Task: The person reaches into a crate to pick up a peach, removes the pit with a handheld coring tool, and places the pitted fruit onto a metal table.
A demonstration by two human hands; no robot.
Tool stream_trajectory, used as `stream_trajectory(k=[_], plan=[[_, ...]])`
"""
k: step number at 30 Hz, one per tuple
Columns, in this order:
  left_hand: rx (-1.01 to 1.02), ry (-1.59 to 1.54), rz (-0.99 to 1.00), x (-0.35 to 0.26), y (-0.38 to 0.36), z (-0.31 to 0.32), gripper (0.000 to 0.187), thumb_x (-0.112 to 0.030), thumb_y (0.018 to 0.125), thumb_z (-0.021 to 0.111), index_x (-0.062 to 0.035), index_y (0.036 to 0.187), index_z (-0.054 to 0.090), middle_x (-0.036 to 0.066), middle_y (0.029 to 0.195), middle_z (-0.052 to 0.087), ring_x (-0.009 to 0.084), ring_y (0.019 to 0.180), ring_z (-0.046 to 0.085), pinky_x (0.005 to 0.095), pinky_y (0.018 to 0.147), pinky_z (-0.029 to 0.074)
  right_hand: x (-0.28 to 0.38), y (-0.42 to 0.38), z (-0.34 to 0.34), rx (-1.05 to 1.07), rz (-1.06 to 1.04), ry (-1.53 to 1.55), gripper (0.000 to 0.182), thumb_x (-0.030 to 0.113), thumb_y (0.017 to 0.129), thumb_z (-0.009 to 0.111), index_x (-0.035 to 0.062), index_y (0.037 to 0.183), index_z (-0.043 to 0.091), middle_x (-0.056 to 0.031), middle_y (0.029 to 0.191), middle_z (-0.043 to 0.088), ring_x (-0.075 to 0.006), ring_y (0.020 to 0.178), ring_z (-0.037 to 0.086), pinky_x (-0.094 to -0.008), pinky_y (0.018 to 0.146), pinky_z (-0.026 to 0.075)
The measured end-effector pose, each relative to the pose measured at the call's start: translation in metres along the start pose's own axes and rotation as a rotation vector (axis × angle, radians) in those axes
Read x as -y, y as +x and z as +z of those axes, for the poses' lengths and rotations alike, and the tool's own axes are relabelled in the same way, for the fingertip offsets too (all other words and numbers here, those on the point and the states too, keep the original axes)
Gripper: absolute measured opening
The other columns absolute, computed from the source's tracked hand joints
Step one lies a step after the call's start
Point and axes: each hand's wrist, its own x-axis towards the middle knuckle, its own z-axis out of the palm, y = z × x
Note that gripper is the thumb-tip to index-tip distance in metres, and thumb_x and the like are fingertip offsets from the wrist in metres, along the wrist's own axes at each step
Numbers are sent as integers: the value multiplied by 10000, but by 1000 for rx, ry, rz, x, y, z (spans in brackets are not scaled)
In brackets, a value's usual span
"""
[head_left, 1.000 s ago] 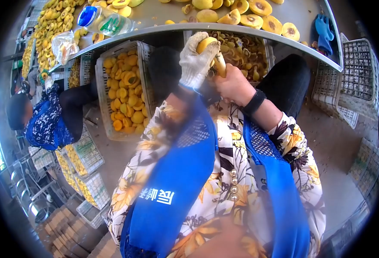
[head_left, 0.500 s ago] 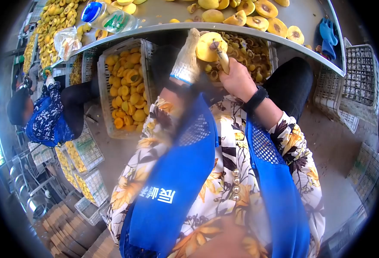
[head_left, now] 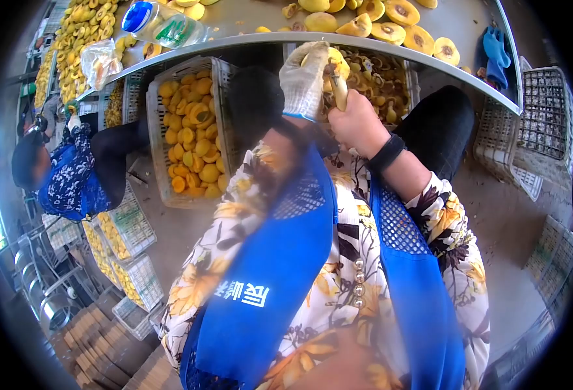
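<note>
My left hand [head_left: 299, 81], in a pale knitted glove, is closed around a yellow peach half [head_left: 341, 65] below the table edge. My bare right hand [head_left: 359, 123] grips a small hand tool by its pale handle [head_left: 339, 93]. The tool's tip meets the cut face of the peach half, and its exact shape is hidden. Under both hands stands a crate filled with peach pits and scraps [head_left: 381, 84]. Cut peach halves [head_left: 418, 40] lie on the metal table [head_left: 247, 18] just beyond.
A crate of peach halves [head_left: 192, 140] stands on the floor at left. On the table are a plastic bottle [head_left: 163, 26], a plastic bag [head_left: 100, 63] and a blue glove [head_left: 496, 57]. Stacked crates [head_left: 527, 127] stand at right. Another person [head_left: 72, 166] works at far left.
My gloved left hand has turned and wrapped further over the peach half, covering much of its cut face. My right hand has shifted slightly left and down, still gripping the tool.
</note>
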Motion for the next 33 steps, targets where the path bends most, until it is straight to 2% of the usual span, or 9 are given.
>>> stream_trajectory(k=[2,5,7,10,13,18,22,26,33], plan=[[82,-15,123,1,2,-1,134,-113,819,589,-9,902,586,116,755,608,170,601,589,266,559,504,4,-3,1,-3,18,11,220,109,729,501,-80,827,448,-233,628,547,-328,547,581,-390,508,462],[57,50,-138,-3,7,-9,189,-146,820,593,-9,949,586,106,808,610,172,665,598,273,587,501,-3,-7,9,-154,-140,-206,203,93,731,500,-72,835,446,-250,640,547,-378,600,570,-413,556,458],[303,515,320,12,21,-30,226,-168,822,591,-4,978,582,93,840,610,169,710,598,277,612,499,-8,-9,11,-229,-224,-369,199,90,731,509,-64,839,444,-261,658,548,-406,649,559,-433,598,451],[327,450,353,40,33,-52,271,-187,834,573,-6,1035,565,74,881,606,160,775,595,281,644,493,-9,-7,9,-213,-246,-492,206,97,727,529,-51,840,441,-268,687,553,-427,708,546,-460,645,433],[113,4,12,3,3,-23,240,-191,835,576,-16,1000,566,73,849,602,159,735,592,285,598,494,-11,-1,3,-218,-291,-526,213,107,727,552,-32,840,438,-259,693,556,-423,720,544,-474,646,421],[114,-140,-113,-19,1,-16,239,-241,825,603,-35,933,550,65,805,583,171,676,578,303,528,492,-17,11,9,-322,-402,-517,212,140,749,590,17,843,445,-233,673,555,-410,676,546,-472,599,422],[48,-478,-505,-16,11,-22,442,-440,831,536,-49,1034,493,112,834,569,252,677,574,353,554,499,-2,1,4,-368,-463,-511,255,180,768,605,30,915,461,-214,666,563,-395,636,558,-452,555,436],[-55,-317,-357,-11,16,-35,561,-556,844,408,-50,1069,493,134,955,562,288,799,562,360,684,490,6,0,-5,-553,-548,-376,407,320,789,622,57,1050,452,-208,711,589,-389,643,576,-429,550,463],[11,-196,-192,-30,-12,-7,414,-399,857,477,-50,1074,524,91,1005,581,205,856,576,320,743,478,11,-5,-2,-398,-416,-336,264,220,780,592,9,844,447,-260,717,554,-437,721,535,-453,611,433]])
